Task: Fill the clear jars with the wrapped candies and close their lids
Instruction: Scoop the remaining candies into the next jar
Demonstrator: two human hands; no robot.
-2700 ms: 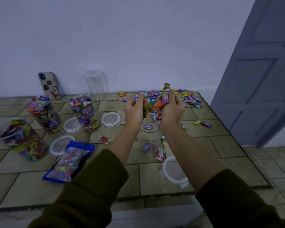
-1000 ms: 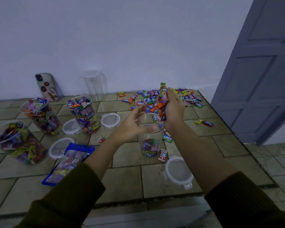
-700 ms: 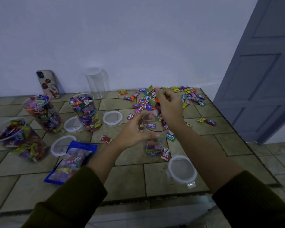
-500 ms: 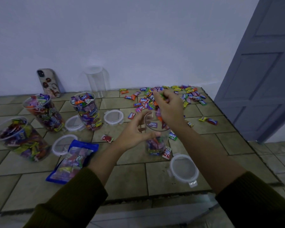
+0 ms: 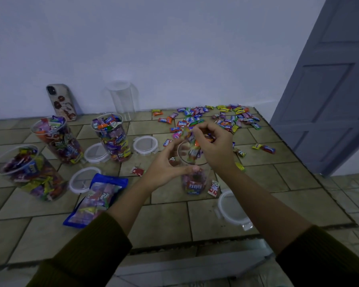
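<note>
A clear jar (image 5: 193, 183) stands on the tiled ledge with a shallow layer of wrapped candies at its bottom. My left hand (image 5: 166, 166) curls round its left side near the rim. My right hand (image 5: 214, 146) hovers over the jar mouth, fingers curled round a bunch of candies (image 5: 192, 149) that spill down into the jar. A loose pile of candies (image 5: 214, 118) lies behind, by the wall. Three jars full of candies, lids off, stand on the left: (image 5: 112, 137), (image 5: 57, 139), (image 5: 29, 172). An empty jar (image 5: 122, 98) stands at the wall.
Several white-rimmed lids lie around: (image 5: 232, 208), (image 5: 145, 145), (image 5: 95, 153), (image 5: 82, 180). A blue candy bag (image 5: 93, 200) lies front left. A phone (image 5: 61, 102) leans on the wall. Stray candies (image 5: 264, 148) lie right, near the ledge edge and a grey door (image 5: 330, 85).
My left hand dropped its candies and took hold of the jar. My right hand moved over the jar mouth and is letting candies fall in.
</note>
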